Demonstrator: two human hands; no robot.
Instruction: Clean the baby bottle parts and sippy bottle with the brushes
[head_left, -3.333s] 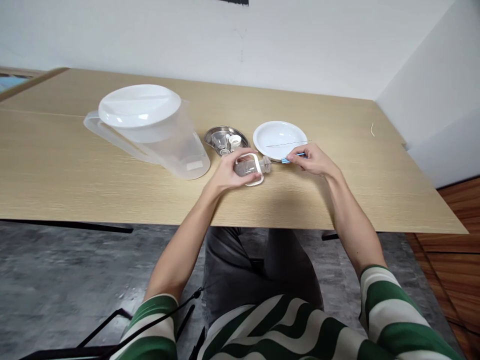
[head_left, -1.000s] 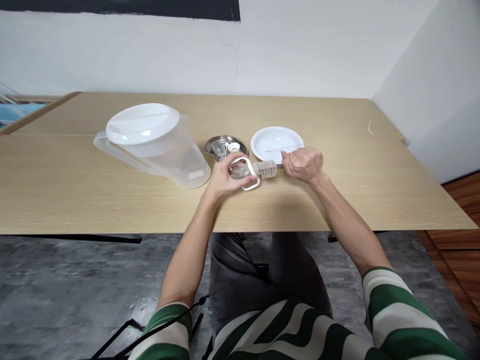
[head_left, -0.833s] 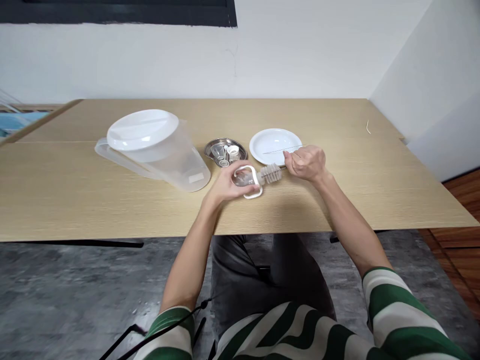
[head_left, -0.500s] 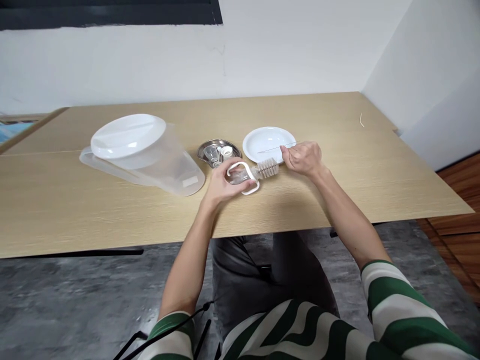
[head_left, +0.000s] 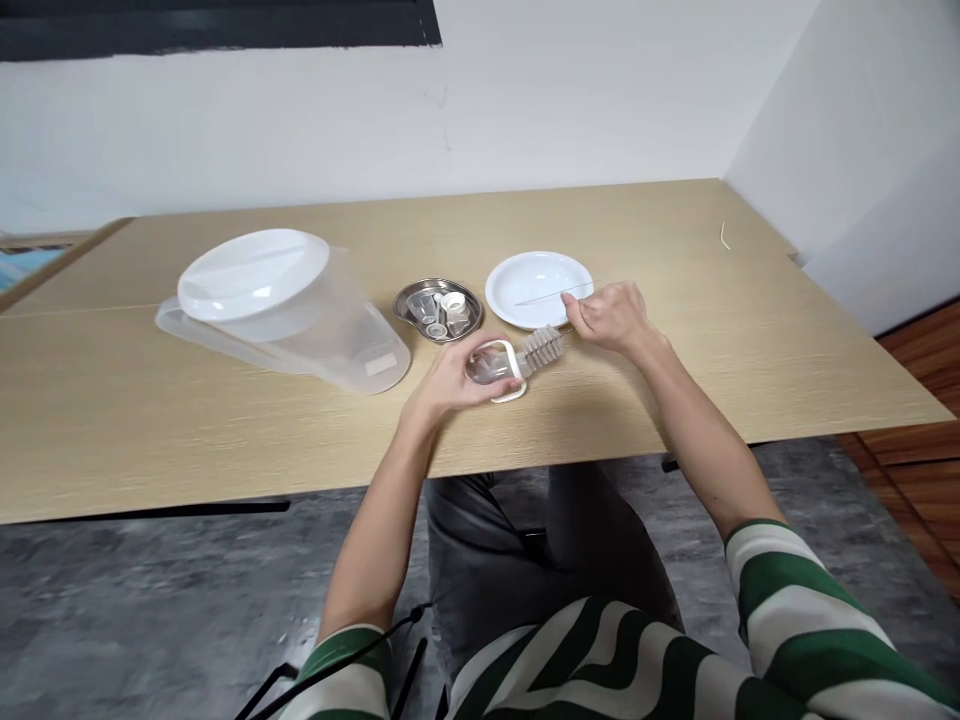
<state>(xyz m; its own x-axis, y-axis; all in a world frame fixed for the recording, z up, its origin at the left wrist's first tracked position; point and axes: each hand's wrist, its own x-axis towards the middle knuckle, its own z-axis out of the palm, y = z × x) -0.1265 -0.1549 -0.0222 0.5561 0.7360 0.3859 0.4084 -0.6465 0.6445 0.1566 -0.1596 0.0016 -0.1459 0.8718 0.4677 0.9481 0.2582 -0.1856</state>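
Observation:
My left hand (head_left: 455, 378) is wrapped round a small clear baby bottle (head_left: 487, 368) with white handles (head_left: 516, 360), lying on its side with its mouth to the right. In my right hand (head_left: 611, 318), the fingers close on the thin stem of a bottle brush (head_left: 544, 347). The brush's pale bristles show at the bottle's mouth; whether its tip is inside I cannot tell. Behind the hands stands a white plate (head_left: 499, 285) with a thin, wire-like rod across it. A metal kidney dish (head_left: 401, 312) beyond my left hand holds several small clear and white parts.
To the left, a large translucent pitcher (head_left: 337, 335) with a white lid (head_left: 255, 272) lies tilted on the wooden table (head_left: 225, 430). A small bent white stick (head_left: 724, 237) lies at the far right. The wall (head_left: 585, 100) rises behind the table.
My left hand and the bottle have shifted slightly right and nearer to me, uncovering more of the kidney dish. The brush has moved slightly right and down; my right hand has barely moved.

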